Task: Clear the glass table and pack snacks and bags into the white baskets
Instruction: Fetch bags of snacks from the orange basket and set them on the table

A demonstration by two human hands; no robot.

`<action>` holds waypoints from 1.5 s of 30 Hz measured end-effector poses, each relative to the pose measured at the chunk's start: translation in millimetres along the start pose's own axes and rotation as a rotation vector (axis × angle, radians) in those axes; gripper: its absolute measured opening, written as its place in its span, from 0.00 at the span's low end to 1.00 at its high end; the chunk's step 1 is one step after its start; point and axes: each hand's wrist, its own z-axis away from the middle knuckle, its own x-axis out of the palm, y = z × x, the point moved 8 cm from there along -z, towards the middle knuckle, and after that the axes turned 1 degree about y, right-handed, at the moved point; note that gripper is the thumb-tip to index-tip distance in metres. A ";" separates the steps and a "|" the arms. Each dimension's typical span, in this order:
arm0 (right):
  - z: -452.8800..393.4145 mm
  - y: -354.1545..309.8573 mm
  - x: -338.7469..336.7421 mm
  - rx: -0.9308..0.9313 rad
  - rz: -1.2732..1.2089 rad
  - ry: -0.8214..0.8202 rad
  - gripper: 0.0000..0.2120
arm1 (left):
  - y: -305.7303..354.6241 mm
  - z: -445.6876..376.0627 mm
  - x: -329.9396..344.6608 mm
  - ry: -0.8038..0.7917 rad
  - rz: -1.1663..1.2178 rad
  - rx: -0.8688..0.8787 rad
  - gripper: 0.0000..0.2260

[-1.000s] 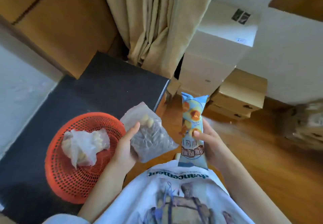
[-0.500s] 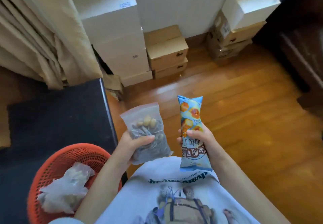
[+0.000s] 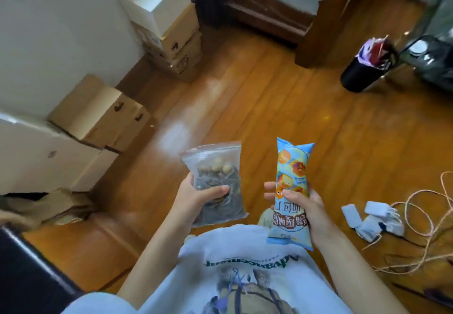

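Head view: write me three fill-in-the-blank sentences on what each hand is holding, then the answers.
1. The left hand holds a clear zip bag of ____.
2. The right hand holds a tall ____ snack packet.
3. The black bin stands on the ____ floor.

Missing words: nuts and seeds; blue; wooden

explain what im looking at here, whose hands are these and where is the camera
No machine here: the camera sits on a person's head, looking forward and down at their own arms and white printed shirt. The left hand grips a clear zip bag of dark snacks with a few pale nuts. The right hand holds a long blue snack packet. Below is a wooden floor, with cardboard boxes along the wall, a black bin and tangled cords. No white basket is in view.
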 end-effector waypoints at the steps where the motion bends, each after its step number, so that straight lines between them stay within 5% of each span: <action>1: 0.4 -10.8 -27.7 -0.012 -0.032 0.049 0.29 | 6.5 -8.1 31.3 -0.016 -0.019 0.002 0.22; 10: -2.3 -77.4 -196.6 -0.057 -0.260 0.314 0.19 | 48.3 -60.8 224.3 -0.128 -0.109 0.007 0.22; 20: -40.4 -142.1 -287.6 -0.133 -0.390 0.524 0.18 | 81.3 -152.7 322.1 -0.201 -0.272 -0.059 0.22; 31: -84.7 -262.4 -374.4 -0.254 -0.528 0.756 0.23 | 188.7 -254.1 509.2 -0.504 -0.456 0.001 0.28; 45: -85.2 -332.4 -581.4 -0.345 -0.651 0.929 0.18 | 175.1 -285.1 769.3 -0.719 -0.580 -0.015 0.19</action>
